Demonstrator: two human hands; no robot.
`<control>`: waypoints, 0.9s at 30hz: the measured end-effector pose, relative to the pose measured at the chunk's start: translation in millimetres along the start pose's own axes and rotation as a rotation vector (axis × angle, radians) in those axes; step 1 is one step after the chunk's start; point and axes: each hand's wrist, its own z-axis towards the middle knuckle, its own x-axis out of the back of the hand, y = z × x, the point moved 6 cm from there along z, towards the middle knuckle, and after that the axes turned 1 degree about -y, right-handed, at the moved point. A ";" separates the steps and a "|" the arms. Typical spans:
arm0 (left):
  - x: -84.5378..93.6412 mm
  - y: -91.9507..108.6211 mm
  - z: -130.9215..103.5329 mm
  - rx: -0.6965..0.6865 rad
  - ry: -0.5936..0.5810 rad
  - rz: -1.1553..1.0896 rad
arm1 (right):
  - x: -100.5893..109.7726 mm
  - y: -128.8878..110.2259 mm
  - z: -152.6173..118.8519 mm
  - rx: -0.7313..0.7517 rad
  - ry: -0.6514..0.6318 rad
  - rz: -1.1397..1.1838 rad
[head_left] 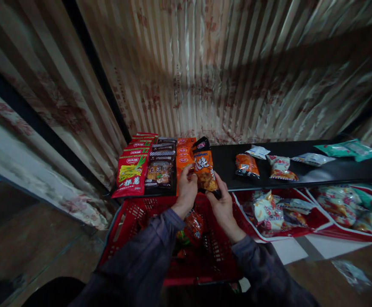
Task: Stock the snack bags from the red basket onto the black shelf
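An orange and black snack bag [204,168] is held between my two hands at the front edge of the black shelf [227,162]. My left hand [187,187] grips its left side, fingers curled. On the lower right side, my right hand [220,202] pinches it between thumb and fingers. Left of it, overlapping rows stand on the shelf: red bags [133,170], dark bags [159,170] and orange bags [183,150]. Below my hands is a red basket [216,243] with an orange-red packet [194,226] and others partly hidden by my arms.
Loose small packets, including an orange one [247,165] and green ones [352,149], lie along the shelf's right part. Red-edged bins [314,226] of packets stand below it. A dark post [93,64] rises at left before a striped curtain [179,64].
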 end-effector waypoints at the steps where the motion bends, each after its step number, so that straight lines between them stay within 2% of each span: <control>1: -3.4 -0.7 -0.6 0.019 -0.017 -0.041 | 1.8 -3.1 0.2 0.047 0.002 -0.059; 6: -17.7 -3.6 -6.7 0.143 -0.145 -0.247 | 5.9 -18.4 -0.6 0.292 0.027 -0.365; 9: -27.1 -1.3 -11.4 0.165 -0.253 -0.317 | 3.3 -22.7 -4.3 0.427 0.022 -0.559; 12: -29.8 0.0 -13.1 0.178 -0.268 -0.335 | -0.8 -23.7 -11.1 0.525 0.001 -0.677; 15: -24.0 -2.6 -10.5 0.228 -0.206 -0.328 | -6.7 -23.8 -19.1 0.592 -0.126 -0.656; 18: -16.7 -4.7 -7.4 0.250 -0.198 -0.321 | -4.6 -27.3 -21.4 0.629 -0.217 -0.503; 20: -13.8 -8.5 -7.6 0.291 -0.236 -0.329 | 6.6 -28.2 -11.8 0.556 -0.136 -0.376; 23: -10.2 -18.1 -11.9 0.373 -0.287 -0.320 | 24.9 -14.7 15.3 0.222 0.010 -0.113; 25: -8.2 -25.2 -16.5 0.411 -0.317 -0.297 | 24.6 1.5 30.3 -0.063 -0.028 0.143; 27: -7.3 -31.3 -21.9 0.435 -0.360 -0.277 | 17.8 13.5 36.8 -0.287 -0.099 0.372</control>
